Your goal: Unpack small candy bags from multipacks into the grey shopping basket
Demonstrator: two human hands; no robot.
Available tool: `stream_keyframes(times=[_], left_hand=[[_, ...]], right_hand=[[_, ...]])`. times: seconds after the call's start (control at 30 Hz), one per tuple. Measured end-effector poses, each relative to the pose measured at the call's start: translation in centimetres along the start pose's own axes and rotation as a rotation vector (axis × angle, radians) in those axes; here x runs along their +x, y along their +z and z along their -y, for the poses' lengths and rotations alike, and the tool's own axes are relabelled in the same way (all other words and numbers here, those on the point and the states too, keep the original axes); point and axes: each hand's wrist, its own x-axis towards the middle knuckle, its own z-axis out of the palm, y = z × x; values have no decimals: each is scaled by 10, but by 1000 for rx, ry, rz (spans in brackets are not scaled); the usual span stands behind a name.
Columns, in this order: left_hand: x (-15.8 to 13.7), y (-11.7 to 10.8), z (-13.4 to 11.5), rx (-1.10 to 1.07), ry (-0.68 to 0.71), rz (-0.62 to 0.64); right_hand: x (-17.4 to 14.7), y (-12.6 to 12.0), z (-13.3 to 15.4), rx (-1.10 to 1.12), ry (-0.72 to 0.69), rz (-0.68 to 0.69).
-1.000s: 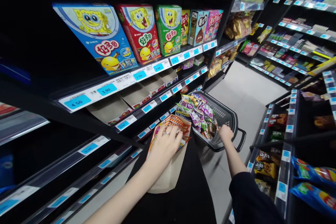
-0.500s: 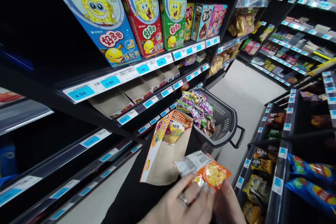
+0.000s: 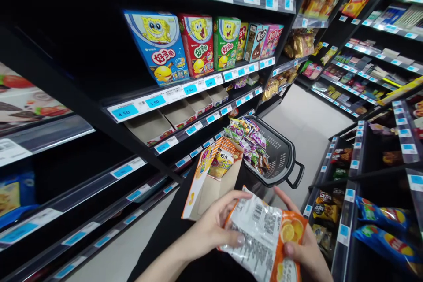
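An orange-and-white candy bag (image 3: 257,224) is held between my two hands, its printed white panel with a barcode facing up and orange slices pictured on its right side. My left hand (image 3: 214,229) grips the bag's left edge, thumb on top. On the right edge, my right hand (image 3: 306,246) has its thumb pressed on the orange part and its index finger stretched out. Just beyond the bag, an open cardboard display box (image 3: 211,198) rests tilted on dark cloth, with an orange-yellow packet (image 3: 220,163) inside it.
A dark shopping basket (image 3: 280,154) holding several snack packets (image 3: 247,141) stands on the floor ahead. Shelving to the left carries cartoon snack boxes (image 3: 160,48) above opened cartons (image 3: 178,116). Blue chip bags (image 3: 383,233) lie on the right shelves.
The candy bag has been spread out and turned so its white printed panel faces up. My hands have moved apart to its two sides. The view has shifted slightly.
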Motion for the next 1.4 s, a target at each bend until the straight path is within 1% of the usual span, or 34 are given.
stream_keyframes(times=[0.1,0.2,0.27,0.33,0.43,0.53,0.67,0.77,0.87,1.0,1.13,1.2,1.3,1.4], left_hand=[[1,1,7,11,84,-170],[1,2,8,86,147,-320],[0,2,6,216,217,-421],[-1,1,5,389,324,-483],[-2,-2,3,609,503,-467],[-3,-3,1,713,623,-427],[-4,1,-1,757,701,-453],[-3,6,-2,762,718,-485],[-3,9,-1,757,680,-534],[-4,12,-2,706,578,-556],[-4,12,-6,630,446,-577],[-3,11,-7,555,370,-570],[1,7,-5,412,266,-544],[4,2,-2,177,200,-532]], right_hand=[[4,-7,-4,-140,-165,-106],[6,-18,-19,-262,-340,-166],[7,-24,-28,-320,-506,-230],[7,-26,-31,-441,-661,-277],[8,-24,-26,-728,-805,-268],[7,-20,-20,-905,-916,-258],[5,-18,-23,-1019,-1048,-242],[5,-16,-26,-1067,-1118,-287],[9,-12,-21,-1086,-1106,-290],[14,-1,-8,-1130,-987,-279],[16,8,-2,-1090,-902,-291],[16,9,-1,-1055,-864,-289],[16,7,1,-984,-749,-253],[15,3,4,-866,-672,-210]])
